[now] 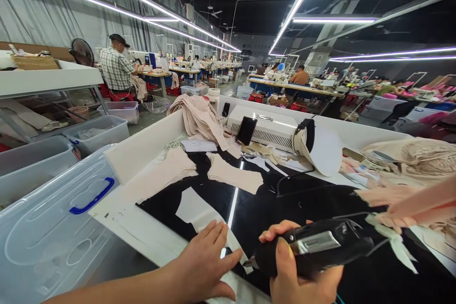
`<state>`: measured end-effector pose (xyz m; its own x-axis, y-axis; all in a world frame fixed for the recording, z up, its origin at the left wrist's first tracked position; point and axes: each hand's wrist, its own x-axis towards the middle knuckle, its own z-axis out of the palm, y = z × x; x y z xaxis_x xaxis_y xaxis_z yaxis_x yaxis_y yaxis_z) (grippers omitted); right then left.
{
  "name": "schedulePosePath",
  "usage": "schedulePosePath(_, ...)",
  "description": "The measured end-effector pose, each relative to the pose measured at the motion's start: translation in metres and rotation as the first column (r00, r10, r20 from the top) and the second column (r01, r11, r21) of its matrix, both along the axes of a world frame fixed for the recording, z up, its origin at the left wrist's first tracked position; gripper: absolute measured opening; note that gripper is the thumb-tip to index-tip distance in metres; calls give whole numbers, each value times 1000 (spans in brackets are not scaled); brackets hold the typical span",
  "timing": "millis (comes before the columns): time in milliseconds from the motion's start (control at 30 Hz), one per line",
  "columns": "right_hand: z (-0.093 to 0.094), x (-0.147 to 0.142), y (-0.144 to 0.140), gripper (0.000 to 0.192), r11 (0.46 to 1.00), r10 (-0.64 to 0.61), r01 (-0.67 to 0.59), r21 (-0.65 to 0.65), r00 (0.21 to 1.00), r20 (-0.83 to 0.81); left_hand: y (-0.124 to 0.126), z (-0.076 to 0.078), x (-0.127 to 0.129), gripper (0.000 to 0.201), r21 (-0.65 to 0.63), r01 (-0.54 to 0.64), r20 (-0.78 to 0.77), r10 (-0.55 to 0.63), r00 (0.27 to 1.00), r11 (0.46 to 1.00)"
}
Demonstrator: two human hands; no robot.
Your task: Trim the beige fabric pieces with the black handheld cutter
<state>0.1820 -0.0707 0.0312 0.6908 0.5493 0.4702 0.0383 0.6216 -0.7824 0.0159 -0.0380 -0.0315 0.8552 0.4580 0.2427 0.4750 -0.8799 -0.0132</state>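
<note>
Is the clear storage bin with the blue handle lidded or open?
Lidded. The clear bin at the left edge of the white table has its lid on top, the blue handle lying flat against it.

Clear lidded bin (pixel 53 228), white machine (pixel 265 130), beige fabric pile (pixel 199 116)

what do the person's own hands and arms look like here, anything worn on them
Both are bare. The left hand has no glove, ring or watch in view, and its forearm shows no sleeve up to the picture's edge. The right hand is also ungloved, with short plain nails and no rings visible; its wrist and arm are out of view, so a sleeve there cannot be judged.
</note>
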Motion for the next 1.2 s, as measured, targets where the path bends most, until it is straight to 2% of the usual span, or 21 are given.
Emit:
schedulePosePath(233, 7, 6, 16, 42, 999, 34, -33, 16, 998, -50, -1, 2, 0, 92, -49, -5, -88, 0, 996, 999)
schedulePosePath(400, 1, 7, 29, 31, 997, 79, -79, 12, 997, 20, 1, 1, -1, 92, -82, 10, -91, -17, 996, 997)
schedulePosePath(700, -1, 3, 34, 29, 996, 85, -85, -2, 996, 32, 2, -3, -3, 92, -120, 10, -76, -19, 997, 993)
schedulePosePath(867, -1, 2, 40, 33, 997, 82, -83, -12, 996, -36, 2, -7, -2, 91, -117, 19, -53, -25, 998, 993)
schedulePosePath(1200, -2, -2, 49, 29, 992, 128, -128, 3, 992, -6, 2, -13, -5, 95, -141, 28, -7, -29, 1000, 990)
